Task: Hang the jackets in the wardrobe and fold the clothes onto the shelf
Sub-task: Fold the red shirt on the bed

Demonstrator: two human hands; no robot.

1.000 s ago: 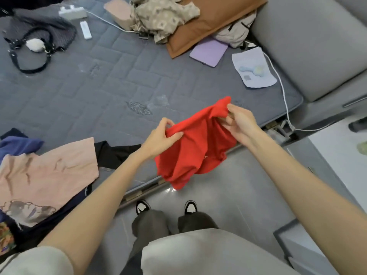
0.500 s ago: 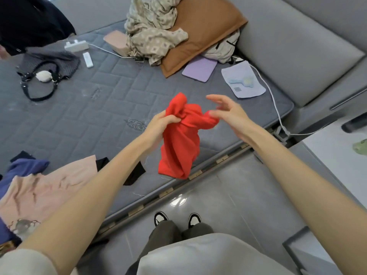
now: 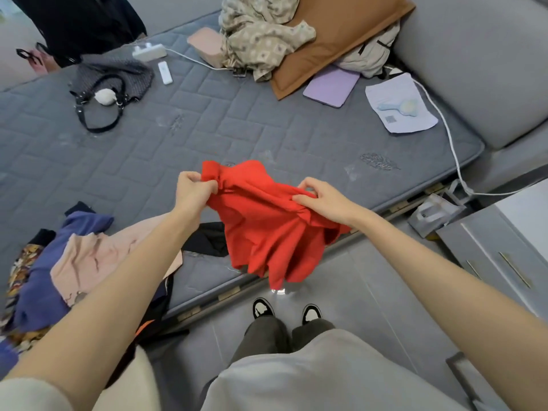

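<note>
Red garment (image 3: 267, 229): bunched, hanging in the air between your hands, over the near edge of the grey quilted mattress (image 3: 225, 120).
Left hand (image 3: 192, 193): your fingers curl tight on the garment's upper left edge.
Right hand (image 3: 321, 200): you pinch a fold at its right side.
Clothes pile (image 3: 77, 262): pink and blue pieces, on the mattress beside your left arm.
Sneakers (image 3: 262, 308): black-and-white, on the floor below the garment.

grey quilted mattress (image 3: 237, 126); black handbag (image 3: 109, 84), brown pillow (image 3: 335, 34), clothes heap (image 3: 68, 262)
</note>
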